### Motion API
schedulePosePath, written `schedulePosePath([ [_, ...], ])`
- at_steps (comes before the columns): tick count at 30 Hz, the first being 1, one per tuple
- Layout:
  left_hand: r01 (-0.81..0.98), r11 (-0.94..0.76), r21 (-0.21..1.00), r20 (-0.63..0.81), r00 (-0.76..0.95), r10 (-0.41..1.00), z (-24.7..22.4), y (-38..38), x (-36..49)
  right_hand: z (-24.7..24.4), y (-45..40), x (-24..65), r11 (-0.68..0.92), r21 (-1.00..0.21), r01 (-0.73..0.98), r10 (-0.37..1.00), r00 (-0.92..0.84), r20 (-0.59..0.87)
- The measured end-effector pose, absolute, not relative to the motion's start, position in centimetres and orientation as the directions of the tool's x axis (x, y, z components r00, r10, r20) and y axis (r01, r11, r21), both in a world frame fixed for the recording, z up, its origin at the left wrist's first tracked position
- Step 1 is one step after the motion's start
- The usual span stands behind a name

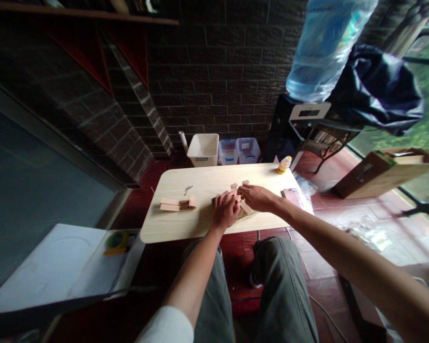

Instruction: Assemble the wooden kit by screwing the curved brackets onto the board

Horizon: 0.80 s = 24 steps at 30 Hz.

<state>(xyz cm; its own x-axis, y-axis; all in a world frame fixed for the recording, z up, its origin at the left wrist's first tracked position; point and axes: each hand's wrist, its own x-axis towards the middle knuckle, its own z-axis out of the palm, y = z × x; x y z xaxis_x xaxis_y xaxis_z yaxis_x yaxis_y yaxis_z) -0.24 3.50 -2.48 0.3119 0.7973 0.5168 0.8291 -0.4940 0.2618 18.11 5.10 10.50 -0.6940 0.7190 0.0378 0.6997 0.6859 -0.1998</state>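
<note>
My left hand lies over a light wooden piece near the middle of the table, its fingers bent and pressing on the wood. Close beside it, my right hand has its fingers pinched together above the same wood. Something small and yellowish shows under those fingers, too hidden to name. Small wooden blocks sit just beyond both hands. To the left lie long wooden pieces with holes, and behind them a few small dark metal parts.
The pale table has rounded corners. A yellow-capped bottle stands at its back right, near a pink and white packet. Plastic bins and a water dispenser are behind. An open cardboard box rests at right.
</note>
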Motion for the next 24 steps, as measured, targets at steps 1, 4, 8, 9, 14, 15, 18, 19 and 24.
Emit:
schedulePosePath([
  [1, 0.827, -0.498, 0.261, 0.52, 0.315, 0.794, -2.47, 3.48, -0.25, 10.63, 5.07, 18.01, 0.684, -0.19, 0.704, 0.721, -0.692, 0.031],
  [4, 0.823, -0.507, 0.256, 0.522, 0.323, 0.789, -2.44, 3.45, -0.27, 10.8, 5.06, 17.7, 0.682, -0.155, 0.715, 0.725, -0.689, 0.012],
  [8, 0.827, -0.502, 0.254, 0.514, 0.324, 0.794, -2.4, 3.46, -0.28, 10.26, 5.28, 17.48, 0.678, -0.107, 0.727, 0.731, -0.682, 0.003],
  [9, 0.827, -0.502, 0.252, 0.512, 0.326, 0.795, -2.38, 3.47, -0.28, 10.09, 5.31, 17.47, 0.675, -0.096, 0.731, 0.735, -0.678, 0.001],
  [14, 0.825, -0.506, 0.25, 0.509, 0.333, 0.794, -2.32, 3.52, -0.23, 10.02, 5.02, 17.43, 0.635, -0.087, 0.768, 0.77, -0.638, -0.008],
  [15, 0.826, -0.505, 0.251, 0.512, 0.33, 0.793, -2.33, 3.52, -0.22, 10.14, 4.89, 17.4, 0.624, -0.093, 0.776, 0.779, -0.628, -0.004],
  [18, 0.824, -0.507, 0.251, 0.517, 0.329, 0.79, -2.37, 3.49, -0.22, 10.47, 4.57, 17.33, 0.615, -0.127, 0.778, 0.785, -0.619, 0.016],
  [19, 0.824, -0.508, 0.252, 0.518, 0.329, 0.789, -2.38, 3.47, -0.23, 10.52, 4.53, 17.34, 0.619, -0.143, 0.772, 0.782, -0.622, 0.026],
  [24, 0.819, -0.511, 0.259, 0.521, 0.327, 0.788, -2.31, 3.36, -0.23, 10.32, 4.82, 17.9, 0.661, -0.213, 0.72, 0.748, -0.655, 0.107],
])
